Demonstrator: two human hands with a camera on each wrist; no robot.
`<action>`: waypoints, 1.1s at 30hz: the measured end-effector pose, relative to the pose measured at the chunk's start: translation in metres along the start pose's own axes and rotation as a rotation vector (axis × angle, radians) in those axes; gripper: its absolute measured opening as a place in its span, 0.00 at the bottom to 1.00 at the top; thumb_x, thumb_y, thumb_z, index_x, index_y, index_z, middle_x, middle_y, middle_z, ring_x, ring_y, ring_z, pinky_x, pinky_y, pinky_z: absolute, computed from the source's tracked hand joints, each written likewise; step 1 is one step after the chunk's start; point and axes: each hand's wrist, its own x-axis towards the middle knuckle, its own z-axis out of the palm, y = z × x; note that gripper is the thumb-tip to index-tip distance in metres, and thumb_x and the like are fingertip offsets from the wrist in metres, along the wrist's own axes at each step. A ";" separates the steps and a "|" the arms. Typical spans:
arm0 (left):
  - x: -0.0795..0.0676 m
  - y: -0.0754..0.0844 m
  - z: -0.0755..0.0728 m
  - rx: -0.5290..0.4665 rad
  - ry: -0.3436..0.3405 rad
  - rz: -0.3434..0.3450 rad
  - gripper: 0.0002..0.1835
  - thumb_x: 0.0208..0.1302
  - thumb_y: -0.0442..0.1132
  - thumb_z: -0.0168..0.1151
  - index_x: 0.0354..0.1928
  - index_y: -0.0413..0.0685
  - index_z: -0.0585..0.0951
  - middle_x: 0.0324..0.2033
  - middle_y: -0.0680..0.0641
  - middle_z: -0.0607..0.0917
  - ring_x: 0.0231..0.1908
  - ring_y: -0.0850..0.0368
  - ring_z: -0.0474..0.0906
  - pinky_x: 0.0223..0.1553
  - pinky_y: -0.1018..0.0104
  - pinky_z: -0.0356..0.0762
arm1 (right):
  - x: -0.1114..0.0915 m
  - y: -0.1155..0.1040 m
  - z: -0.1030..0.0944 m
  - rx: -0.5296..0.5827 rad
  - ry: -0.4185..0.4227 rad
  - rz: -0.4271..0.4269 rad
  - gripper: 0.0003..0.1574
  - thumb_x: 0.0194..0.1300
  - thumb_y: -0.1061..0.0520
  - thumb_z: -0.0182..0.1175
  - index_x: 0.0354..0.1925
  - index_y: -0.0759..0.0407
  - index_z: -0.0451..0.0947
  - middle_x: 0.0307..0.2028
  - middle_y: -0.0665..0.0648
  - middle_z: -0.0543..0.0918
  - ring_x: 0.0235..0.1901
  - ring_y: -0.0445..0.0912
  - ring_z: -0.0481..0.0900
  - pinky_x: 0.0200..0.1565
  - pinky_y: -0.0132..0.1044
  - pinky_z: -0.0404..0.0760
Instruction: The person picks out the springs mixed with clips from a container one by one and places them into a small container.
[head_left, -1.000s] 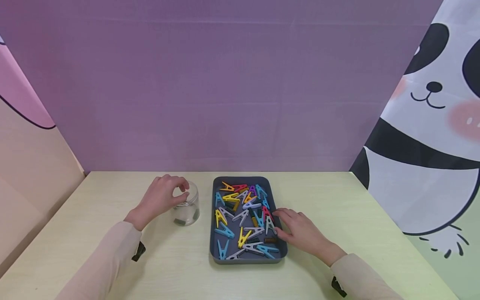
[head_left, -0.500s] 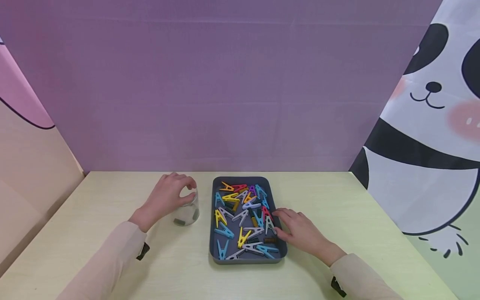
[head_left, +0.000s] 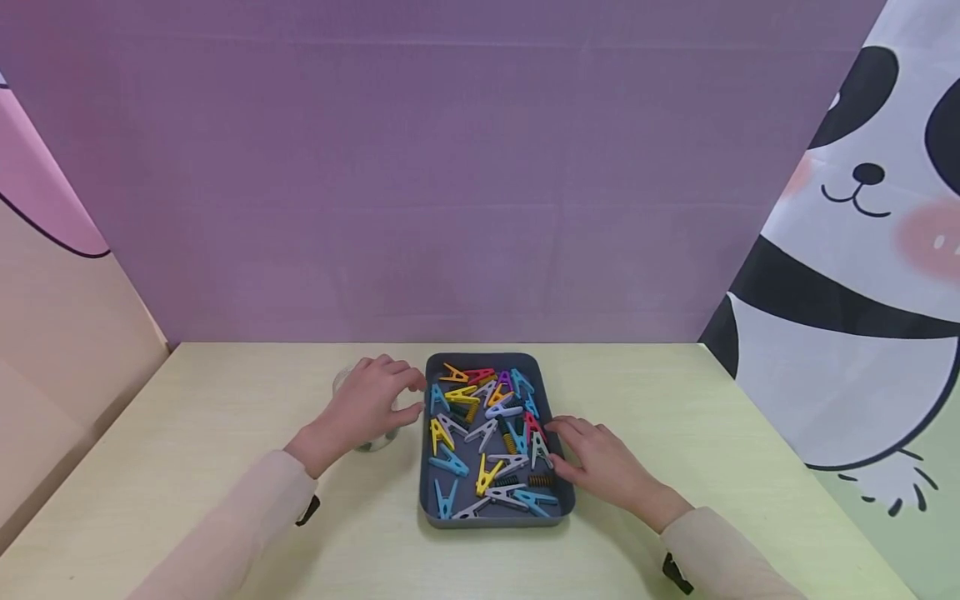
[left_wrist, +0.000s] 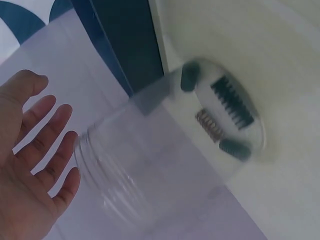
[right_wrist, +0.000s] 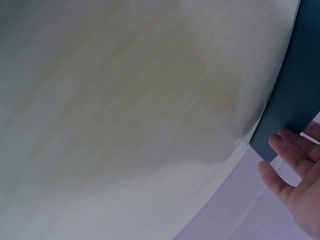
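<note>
My left hand (head_left: 366, 408) is over the table between a clear jar (left_wrist: 145, 160) and a dark grey tray (head_left: 487, 522). Its fingers and thumb are loosely bent and apart, with nothing visible between them. In the head view it hides most of the jar, whose bottom holds several small ribbed, coil-like pieces (left_wrist: 232, 102), green and brown. Clothespins (head_left: 487, 475) in blue, yellow, grey, red, orange and purple fill the tray, with dark and yellowish coil-like pieces (head_left: 540, 481) among them. My right hand (head_left: 600, 458) rests its relaxed fingers at the tray's right rim.
Both objects stand on a pale wooden table (head_left: 360, 542). A purple panel (head_left: 450, 167) rises along its back edge. To the right is a wall with a panda picture (head_left: 862, 333).
My left hand has moved right, from above the jar's mouth toward the tray's left rim. The right hand, the tray and its clothespins have stayed in place.
</note>
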 end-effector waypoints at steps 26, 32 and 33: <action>-0.001 0.045 0.040 -0.013 -0.193 0.187 0.16 0.57 0.53 0.60 0.46 0.58 0.79 0.43 0.56 0.82 0.46 0.57 0.73 0.48 0.60 0.68 | -0.001 0.001 0.001 -0.002 0.029 -0.017 0.25 0.57 0.48 0.59 0.51 0.58 0.73 0.50 0.57 0.78 0.51 0.50 0.76 0.45 0.47 0.76; 0.001 0.059 0.048 0.022 -0.238 0.241 0.14 0.57 0.53 0.60 0.45 0.61 0.79 0.42 0.58 0.81 0.45 0.59 0.73 0.47 0.62 0.68 | -0.001 0.001 0.002 -0.003 0.033 -0.020 0.25 0.57 0.48 0.59 0.50 0.58 0.73 0.50 0.57 0.78 0.50 0.50 0.76 0.45 0.47 0.76; 0.001 0.061 0.049 0.029 -0.237 0.253 0.14 0.56 0.53 0.61 0.44 0.62 0.79 0.42 0.58 0.82 0.44 0.59 0.73 0.47 0.62 0.68 | -0.001 0.001 0.002 -0.003 0.035 -0.023 0.25 0.57 0.48 0.59 0.50 0.58 0.73 0.50 0.57 0.78 0.50 0.50 0.76 0.45 0.47 0.76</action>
